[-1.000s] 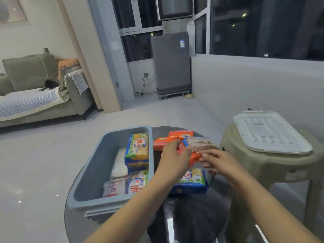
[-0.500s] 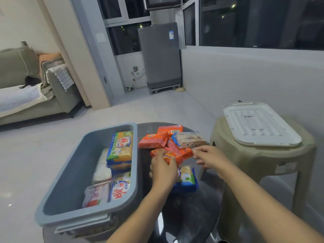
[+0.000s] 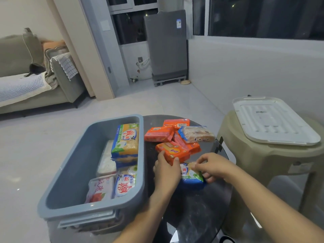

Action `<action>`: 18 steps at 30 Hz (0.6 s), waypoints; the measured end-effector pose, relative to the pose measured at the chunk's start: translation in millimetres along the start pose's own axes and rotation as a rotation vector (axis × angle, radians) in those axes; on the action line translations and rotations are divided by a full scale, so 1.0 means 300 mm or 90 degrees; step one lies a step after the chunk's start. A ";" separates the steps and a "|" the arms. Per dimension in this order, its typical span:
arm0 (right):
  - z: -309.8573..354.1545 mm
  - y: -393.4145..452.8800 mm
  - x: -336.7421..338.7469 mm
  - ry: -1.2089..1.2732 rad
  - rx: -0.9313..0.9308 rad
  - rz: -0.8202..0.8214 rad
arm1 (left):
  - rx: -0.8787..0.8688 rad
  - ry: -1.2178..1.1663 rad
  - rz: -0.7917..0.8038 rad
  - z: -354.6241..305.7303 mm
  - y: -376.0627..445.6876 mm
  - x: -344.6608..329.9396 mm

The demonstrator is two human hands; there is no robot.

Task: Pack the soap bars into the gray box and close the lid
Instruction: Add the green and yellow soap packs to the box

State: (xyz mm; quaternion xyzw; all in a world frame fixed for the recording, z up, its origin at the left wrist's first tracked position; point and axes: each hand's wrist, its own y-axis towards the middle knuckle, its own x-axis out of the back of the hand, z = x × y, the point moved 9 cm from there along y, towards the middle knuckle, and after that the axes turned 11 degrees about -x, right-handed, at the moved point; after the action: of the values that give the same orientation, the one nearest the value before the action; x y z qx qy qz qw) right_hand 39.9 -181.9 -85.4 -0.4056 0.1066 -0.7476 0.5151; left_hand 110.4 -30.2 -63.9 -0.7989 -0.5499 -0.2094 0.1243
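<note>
The gray box (image 3: 70,165) stands open on the left of a round dark glass table (image 3: 192,216) and holds several wrapped soap bars, among them a yellow-and-blue bar (image 3: 126,139). Right of the box lies a heap of orange bars (image 3: 158,134) and a clear-wrapped bar (image 3: 197,133). My left hand (image 3: 166,171) grips the nearest orange bar (image 3: 172,150) at its near edge. My right hand (image 3: 213,166) pinches the wrapper of a blue-and-yellow bar (image 3: 191,175) lying flat on the table. The white lid (image 3: 273,120) rests on a beige plastic stool (image 3: 273,160) at the right.
A gray sofa (image 3: 31,74) with cushions stands at the far left. A gray washing machine (image 3: 166,44) is against the back window. Pale tiled floor (image 3: 140,102) lies beyond the table. A white wall runs along the right.
My right hand came down from the clear-wrapped bar to the blue-and-yellow bar. My left hand moved onto the nearest orange bar and took hold of it.
</note>
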 end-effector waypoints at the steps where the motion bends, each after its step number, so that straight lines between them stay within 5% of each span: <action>1: 0.001 0.000 -0.003 -0.014 0.004 -0.002 | -0.002 -0.001 -0.001 0.003 -0.002 0.004; 18: -0.053 -0.038 -0.015 -0.081 0.013 0.048 | 0.063 -0.145 -0.022 0.078 -0.057 -0.007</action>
State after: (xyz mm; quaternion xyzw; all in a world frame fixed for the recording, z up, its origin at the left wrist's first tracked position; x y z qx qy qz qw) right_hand 21.4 -177.1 -91.5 -0.4425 0.0816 -0.7014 0.5528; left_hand 98.5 -15.6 -86.1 -0.8007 -0.5840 -0.0921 0.0967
